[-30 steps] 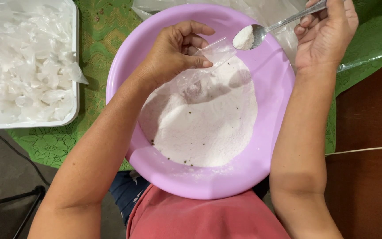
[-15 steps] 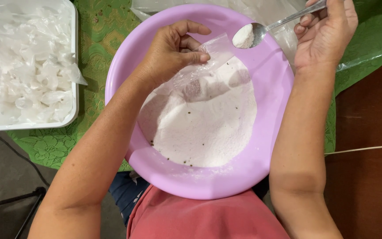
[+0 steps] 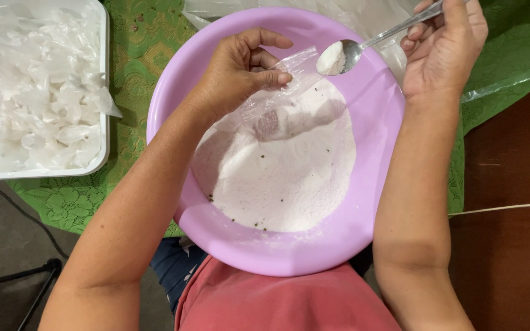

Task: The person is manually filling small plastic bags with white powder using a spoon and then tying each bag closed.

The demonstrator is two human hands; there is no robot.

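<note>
Spoon (image 3: 338, 56) of powder has neared the bag (image 3: 299, 66) over the basin (image 3: 375, 184).

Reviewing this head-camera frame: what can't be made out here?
- Spoon handle end: cut off by the top edge beyond the right hand.
- Clear bag mouth: see-through, partly behind the left hand; how far open is unclear.
- Dark specks in the powder: too small to identify.
- White tray: cut off at left and top.

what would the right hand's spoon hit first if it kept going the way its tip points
Likely the open mouth of the small clear bag pinched in the left hand. The spoon in the right hand points left at it, just short; depth is unclear.
</note>
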